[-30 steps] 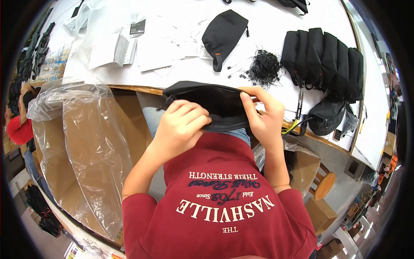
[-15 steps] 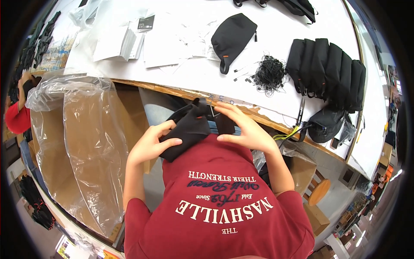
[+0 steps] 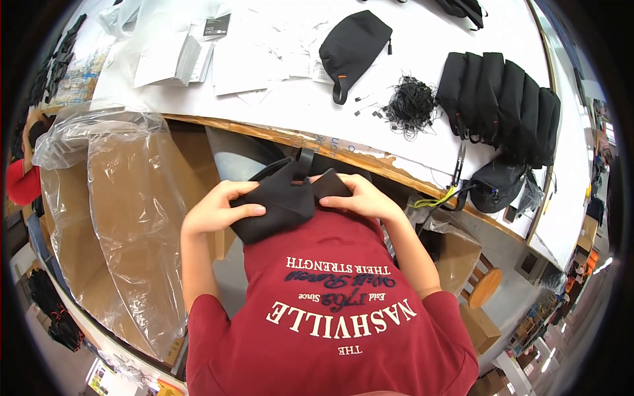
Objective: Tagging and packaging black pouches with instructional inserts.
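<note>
At the far left a cardboard box lined with a clear plastic bag [image 3: 125,218] stands open just beside the person, its mouth turned up where a finished piece could drop in without reaching. The left hand [image 3: 221,211] lies flat on a folded black fabric pouch [image 3: 281,204], fingers spread over its near face with the thumb along the lower edge, so the cloth stays pinned against the red shirt [image 3: 330,310] rather than sagging. The pouch sits at chest height, below the wooden edge of the white surface [image 3: 264,99] and off it entirely, held close to the body for control. The right hand [image 3: 360,198] curls over the pouch's upper right corner, fingers bent and pressing the fold down; whether it pinches a strap or only the cloth is hard to tell, since the fabric hides the fingertips. Up on the surface lie paper sheets [image 3: 178,56], a single black pouch [image 3: 353,43], a tangle of black cords [image 3: 411,104], and at the right a row of black pouches [image 3: 505,99] stood edge to edge, near a pair of snips [image 3: 457,165] at the rim.
</note>
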Action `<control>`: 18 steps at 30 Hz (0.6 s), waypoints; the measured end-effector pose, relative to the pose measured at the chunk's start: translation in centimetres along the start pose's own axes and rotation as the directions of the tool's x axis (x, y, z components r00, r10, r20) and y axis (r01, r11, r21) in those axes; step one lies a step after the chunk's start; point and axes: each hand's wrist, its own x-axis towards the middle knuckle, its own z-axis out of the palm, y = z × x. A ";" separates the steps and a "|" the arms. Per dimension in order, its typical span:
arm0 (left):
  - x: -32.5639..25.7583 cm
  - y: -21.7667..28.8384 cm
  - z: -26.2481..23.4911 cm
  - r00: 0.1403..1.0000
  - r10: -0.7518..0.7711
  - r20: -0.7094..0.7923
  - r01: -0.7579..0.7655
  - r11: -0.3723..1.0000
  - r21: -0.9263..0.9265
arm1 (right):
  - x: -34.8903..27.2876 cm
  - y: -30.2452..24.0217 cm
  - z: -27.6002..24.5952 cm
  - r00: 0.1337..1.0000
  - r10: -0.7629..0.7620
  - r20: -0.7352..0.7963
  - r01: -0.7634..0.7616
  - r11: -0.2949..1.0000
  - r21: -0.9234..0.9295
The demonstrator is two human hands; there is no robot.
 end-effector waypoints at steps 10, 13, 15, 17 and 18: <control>-0.4 -0.9 0.6 0.997 -0.030 0.075 0.031 0.999 -0.017 | -0.7 -1.5 -2.2 0.990 -0.143 -0.015 0.132 0.948 -0.290; 0.0 -2.4 1.4 0.993 0.017 0.114 -0.028 0.995 0.095 | -2.1 -3.2 -4.1 0.925 -0.294 -0.243 0.247 0.947 -0.205; 0.3 -1.8 1.8 0.994 -0.020 0.105 0.009 0.994 0.105 | -3.9 -3.0 -6.3 0.921 -0.171 -0.350 0.152 0.985 -0.081; 0.8 -1.3 2.2 0.996 -0.030 0.084 0.020 0.993 0.118 | -5.7 -2.3 -8.5 0.855 -0.200 -0.478 0.255 0.966 0.052; 0.9 -1.2 2.1 0.996 -0.028 0.088 0.018 0.993 0.120 | -6.0 -2.1 -9.0 0.817 -0.206 -0.539 0.311 0.944 0.111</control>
